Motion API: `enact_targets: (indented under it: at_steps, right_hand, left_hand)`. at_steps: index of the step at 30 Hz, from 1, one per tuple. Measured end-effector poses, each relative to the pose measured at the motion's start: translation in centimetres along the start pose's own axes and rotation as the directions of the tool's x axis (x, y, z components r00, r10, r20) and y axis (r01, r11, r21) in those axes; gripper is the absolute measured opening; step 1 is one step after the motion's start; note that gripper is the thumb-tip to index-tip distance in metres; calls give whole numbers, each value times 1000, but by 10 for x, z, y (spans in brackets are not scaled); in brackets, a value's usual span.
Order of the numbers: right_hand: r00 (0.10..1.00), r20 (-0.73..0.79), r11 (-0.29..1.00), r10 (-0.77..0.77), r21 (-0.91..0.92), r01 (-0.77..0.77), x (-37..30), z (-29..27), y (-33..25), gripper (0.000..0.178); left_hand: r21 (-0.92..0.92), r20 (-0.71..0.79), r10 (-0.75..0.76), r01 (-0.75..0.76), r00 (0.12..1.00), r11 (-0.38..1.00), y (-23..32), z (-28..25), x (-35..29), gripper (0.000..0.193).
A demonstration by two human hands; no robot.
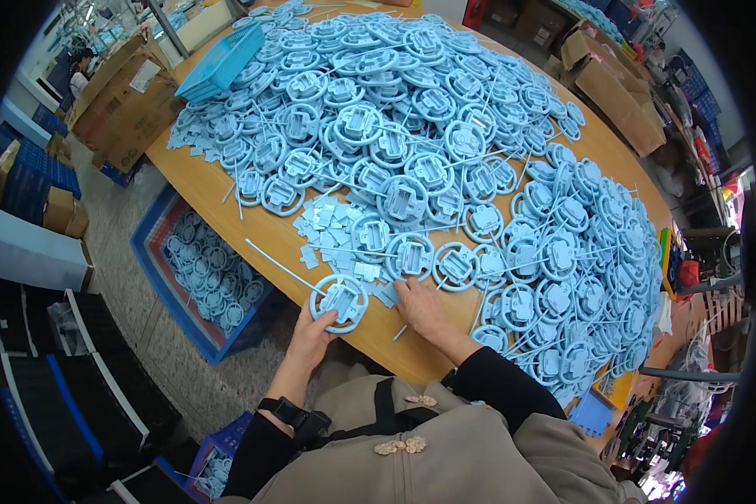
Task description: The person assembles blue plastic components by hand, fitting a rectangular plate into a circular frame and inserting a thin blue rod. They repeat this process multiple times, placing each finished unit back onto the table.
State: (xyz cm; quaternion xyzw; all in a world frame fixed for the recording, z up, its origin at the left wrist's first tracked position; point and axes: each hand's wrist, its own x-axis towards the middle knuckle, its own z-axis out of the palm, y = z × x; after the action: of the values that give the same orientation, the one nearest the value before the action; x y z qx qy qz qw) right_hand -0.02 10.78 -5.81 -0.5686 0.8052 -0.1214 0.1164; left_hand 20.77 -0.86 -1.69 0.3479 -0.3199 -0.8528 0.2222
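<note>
At the near table edge, my left hand (pixel 309 338) is closed on a light blue plastic ring part (pixel 341 302) with a boxy centre. A thin rod stretches from that part toward the far left. My right hand (pixel 422 311) rests just to the right, its fingers bent down at the tabletop. Beside its fingertips lies a small flat blue piece (pixel 385 294); whether the fingers grip one is hidden. More small flat pieces (pixel 332 225) lie scattered ahead of both hands.
A large heap of similar ring parts (pixel 370 126) covers the wooden table (pixel 227 206), with another pile (pixel 563 260) at right. A blue basket (pixel 224 60) sits far left on it. Below the left edge stands a blue crate (pixel 155 244) holding ring parts. Cardboard boxes (pixel 126 105) stand beyond.
</note>
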Motion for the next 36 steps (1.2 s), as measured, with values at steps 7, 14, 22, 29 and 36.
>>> enact_targets:
  at_steps: [7, 14, 22, 29, 36]
  right_hand:
    - [900, 254, 447, 354, 800, -401, 20, -28, 15, 13]
    - [894, 398, -124, 207, 917, -380, 29, -60, -3, 13]
    - [961, -76, 711, 267, 688, -143, 23, -83, 8, 22]
    - [955, 278, 24, 100, 959, -281, 12, -83, 35, 42]
    - [887, 324, -11, 330, 940, -340, -18, -62, 55, 37]
  left_hand:
    - [10, 53, 73, -74, 996, 997, -8, 34, 36, 54]
    - [190, 110, 235, -252, 966, 949, -13, 69, 58, 38]
    - [368, 194, 228, -286, 954, 885, 0, 81, 54, 40]
    - [417, 293, 28, -154, 956, 896, -1, 90, 54, 52]
    - [761, 252, 6, -202, 968, 616, -38, 101, 68, 62]
